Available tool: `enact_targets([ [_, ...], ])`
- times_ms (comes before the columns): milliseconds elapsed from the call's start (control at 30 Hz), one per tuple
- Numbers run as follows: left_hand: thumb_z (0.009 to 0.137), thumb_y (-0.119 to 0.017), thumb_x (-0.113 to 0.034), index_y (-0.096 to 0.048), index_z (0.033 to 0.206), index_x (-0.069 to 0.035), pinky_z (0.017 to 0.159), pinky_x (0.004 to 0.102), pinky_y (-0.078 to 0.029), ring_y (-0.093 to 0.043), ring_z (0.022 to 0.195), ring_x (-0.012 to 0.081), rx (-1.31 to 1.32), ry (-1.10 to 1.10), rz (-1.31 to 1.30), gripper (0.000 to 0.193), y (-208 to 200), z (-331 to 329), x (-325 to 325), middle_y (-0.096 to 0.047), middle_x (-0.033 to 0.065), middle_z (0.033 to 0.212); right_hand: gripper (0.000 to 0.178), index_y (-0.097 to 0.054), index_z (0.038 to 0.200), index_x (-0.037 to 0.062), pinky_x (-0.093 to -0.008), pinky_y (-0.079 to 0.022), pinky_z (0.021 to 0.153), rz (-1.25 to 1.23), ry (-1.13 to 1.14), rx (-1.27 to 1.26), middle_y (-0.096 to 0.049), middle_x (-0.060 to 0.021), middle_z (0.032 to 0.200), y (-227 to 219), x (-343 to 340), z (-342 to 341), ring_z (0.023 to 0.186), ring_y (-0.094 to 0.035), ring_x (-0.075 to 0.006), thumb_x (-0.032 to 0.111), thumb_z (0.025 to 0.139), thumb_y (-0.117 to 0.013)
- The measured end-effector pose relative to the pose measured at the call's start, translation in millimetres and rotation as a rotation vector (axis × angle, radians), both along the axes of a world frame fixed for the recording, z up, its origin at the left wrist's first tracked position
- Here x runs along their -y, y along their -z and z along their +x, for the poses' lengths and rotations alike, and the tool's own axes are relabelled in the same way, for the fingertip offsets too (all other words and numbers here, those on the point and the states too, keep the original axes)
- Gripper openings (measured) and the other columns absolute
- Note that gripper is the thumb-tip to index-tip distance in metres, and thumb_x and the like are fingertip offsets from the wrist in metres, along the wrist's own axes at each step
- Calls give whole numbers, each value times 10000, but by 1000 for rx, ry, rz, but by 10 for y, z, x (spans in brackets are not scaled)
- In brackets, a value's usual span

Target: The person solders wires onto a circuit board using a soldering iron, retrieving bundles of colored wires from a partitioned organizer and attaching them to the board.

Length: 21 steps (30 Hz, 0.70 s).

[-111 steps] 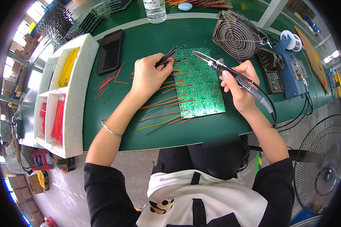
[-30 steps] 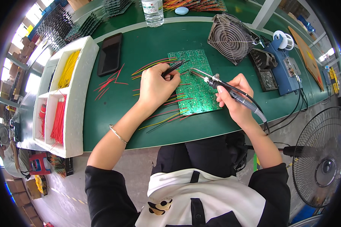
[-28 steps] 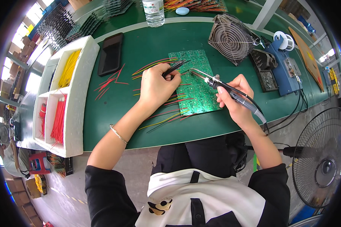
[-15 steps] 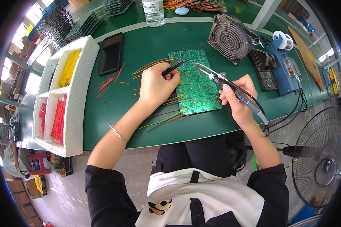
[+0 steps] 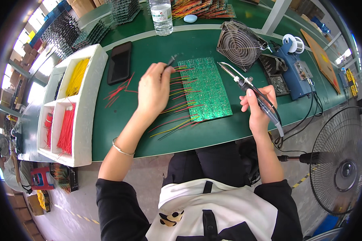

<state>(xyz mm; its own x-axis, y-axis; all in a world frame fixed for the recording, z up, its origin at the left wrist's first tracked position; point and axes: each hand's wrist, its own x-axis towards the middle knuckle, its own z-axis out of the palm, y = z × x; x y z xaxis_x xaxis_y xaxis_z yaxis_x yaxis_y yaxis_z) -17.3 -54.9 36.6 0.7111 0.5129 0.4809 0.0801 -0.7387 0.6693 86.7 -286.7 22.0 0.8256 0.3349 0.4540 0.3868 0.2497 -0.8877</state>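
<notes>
My left hand (image 5: pixel 153 89) is closed on dark tweezers (image 5: pixel 171 61), whose tips look smeared by motion. It hovers over the left edge of a green circuit board panel (image 5: pixel 213 90). Red, yellow and black wires (image 5: pixel 176 107) stick out from the panel's left side. In my right hand (image 5: pixel 260 105) is a soldering iron (image 5: pixel 245 85) with a grey handle, a thin metal tube along it and a black cable. Its tip points up and left, above the panel's upper right edge; whether it touches anything I cannot tell.
On the left stands a white foam box (image 5: pixel 84 120) with yellow and red wires. A black phone (image 5: pixel 120 62) and loose red wires (image 5: pixel 116 95) lie beside it. Behind are a water bottle (image 5: pixel 161 18) and a square fan (image 5: pixel 239 45). A blue soldering station (image 5: pixel 295 72) stands right.
My left hand has moved left with the tweezers, off the panel's middle. The soldering iron has shifted slightly right and down relative to the panel.
</notes>
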Motion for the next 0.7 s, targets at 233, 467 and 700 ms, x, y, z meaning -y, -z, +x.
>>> enact_targets([
  [233,920,-493,-128,-469,980,12,448,226,-285,-349,508,45,224,52,-341,154,-213,-134,-211,-438,-14,577,219,-406,807,44,-261,-521,537,13,-51,-131,-568,-80,592,21,99,-165,441,-532,-99,46,822,-625],
  [467,867,-563,-101,-542,802,-5,488,189,-266,-348,573,-8,-66,247,-600,118,-97,-237,96,-439,-75,637,215,-401,806,42,-290,-536,588,43,-55,-195,-567,-83,589,29,129,-167,442,-535,-108,43,828,-615],
  [700,816,-623,-116,-565,782,20,502,208,-324,-369,551,20,-188,257,-476,152,97,-142,256,-484,-31,587,208,-403,814,35,-287,-535,584,33,-97,-214,-571,-87,591,57,146,-241,452,-551,-119,30,827,-610],
])
